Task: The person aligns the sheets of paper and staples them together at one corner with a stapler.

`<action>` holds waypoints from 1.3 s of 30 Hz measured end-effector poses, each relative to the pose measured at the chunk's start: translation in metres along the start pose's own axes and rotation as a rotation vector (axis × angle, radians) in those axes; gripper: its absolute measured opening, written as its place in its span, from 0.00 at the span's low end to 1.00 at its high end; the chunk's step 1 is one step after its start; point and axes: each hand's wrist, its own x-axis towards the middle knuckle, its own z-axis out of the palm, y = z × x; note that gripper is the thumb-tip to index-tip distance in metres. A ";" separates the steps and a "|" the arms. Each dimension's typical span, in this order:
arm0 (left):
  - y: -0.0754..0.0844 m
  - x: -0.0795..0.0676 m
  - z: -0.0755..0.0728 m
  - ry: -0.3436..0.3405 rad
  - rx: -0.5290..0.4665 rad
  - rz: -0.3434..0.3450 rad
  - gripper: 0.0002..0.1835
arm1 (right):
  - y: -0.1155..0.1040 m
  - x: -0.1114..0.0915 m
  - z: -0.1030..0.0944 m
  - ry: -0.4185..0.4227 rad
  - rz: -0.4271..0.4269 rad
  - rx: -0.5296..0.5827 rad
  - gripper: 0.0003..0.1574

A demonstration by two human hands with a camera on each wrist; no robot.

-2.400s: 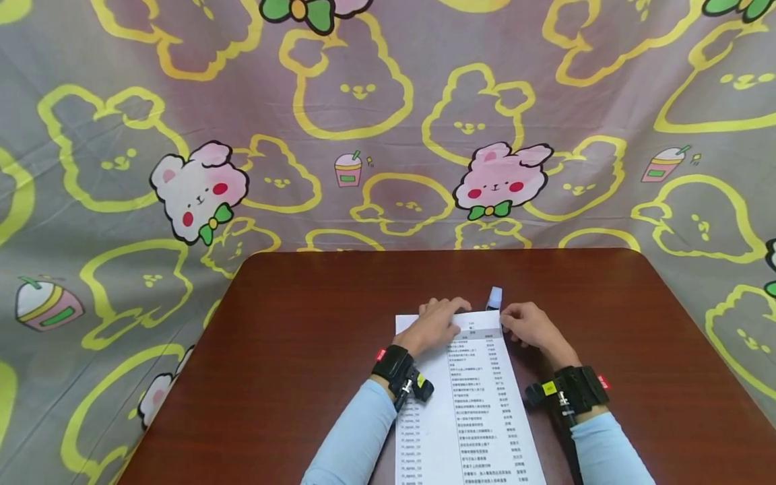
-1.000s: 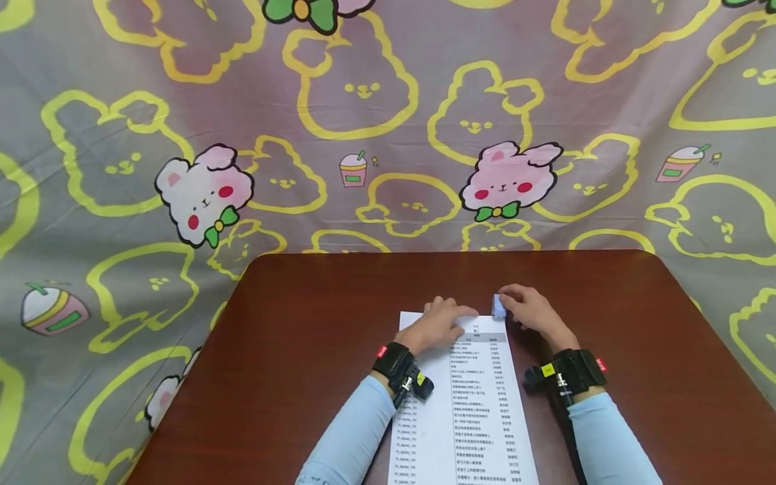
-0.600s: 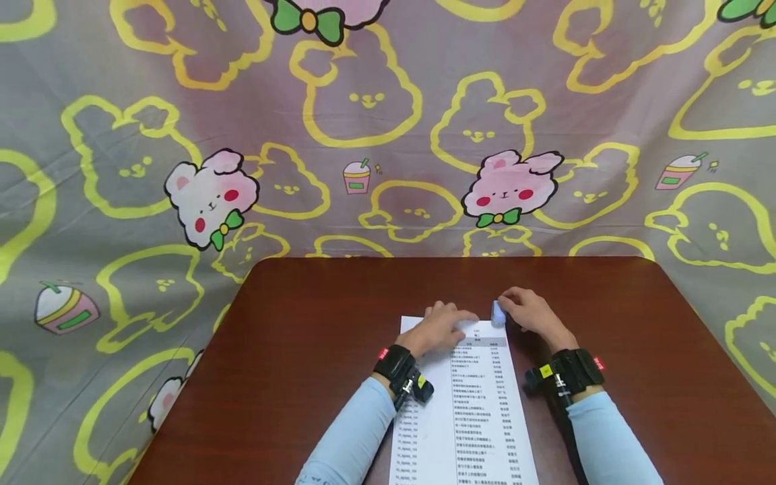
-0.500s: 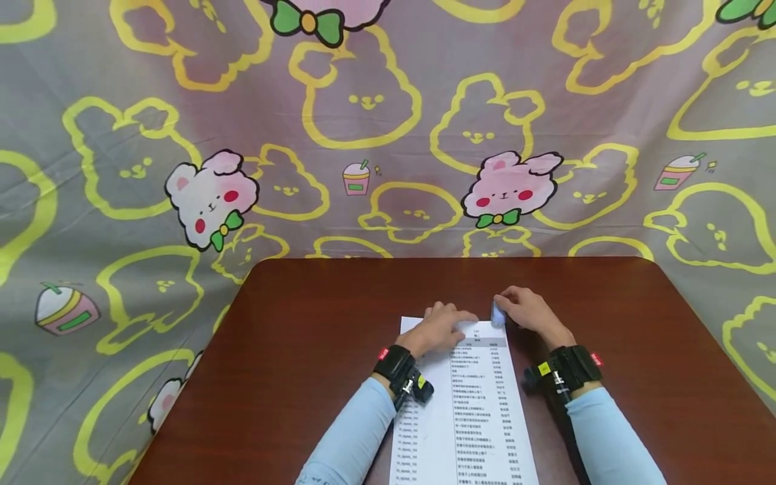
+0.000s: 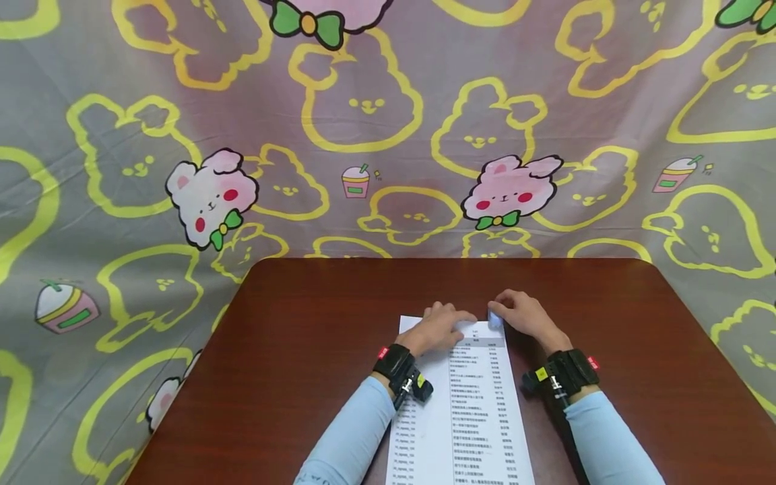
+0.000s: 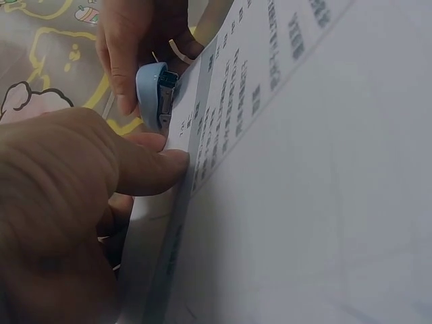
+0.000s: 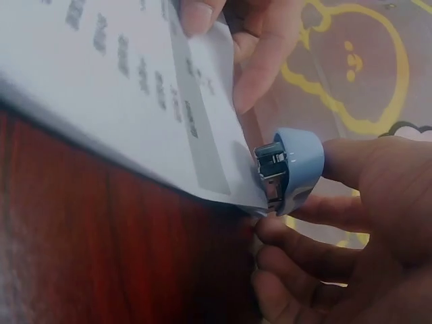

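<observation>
A long white paper (image 5: 430, 404) printed with a table of text lies on the table. My left hand (image 5: 434, 330) grips its top edge, thumb on the printed face and fingers behind, as the left wrist view shows. At the top right corner of the paper, my right hand (image 5: 526, 314) holds a small light-blue stapler (image 5: 495, 319). In the right wrist view the paper's corner reaches the open mouth of the stapler (image 7: 302, 167), whose metal parts show. Thumb and fingers of the right hand (image 7: 385, 216) are on either side of it. How many sheets there are, I cannot tell.
The dark reddish-brown wooden table (image 5: 339, 296) extends to both sides and behind the hands. A patterned curtain (image 5: 388, 135) hangs just past its far edge. Each wrist wears a black strap with a small camera (image 5: 421, 389).
My right hand left the paper's corner, picked up the stapler standing behind it and brought it down onto that top right corner. My left hand stayed on the paper.
</observation>
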 end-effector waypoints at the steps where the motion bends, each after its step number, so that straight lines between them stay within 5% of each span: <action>1: 0.000 0.000 0.000 0.003 -0.003 0.001 0.22 | 0.000 0.000 0.000 -0.001 -0.003 0.000 0.29; 39: -0.003 0.000 0.003 0.013 -0.029 -0.032 0.22 | -0.003 -0.005 0.006 0.005 0.005 0.008 0.30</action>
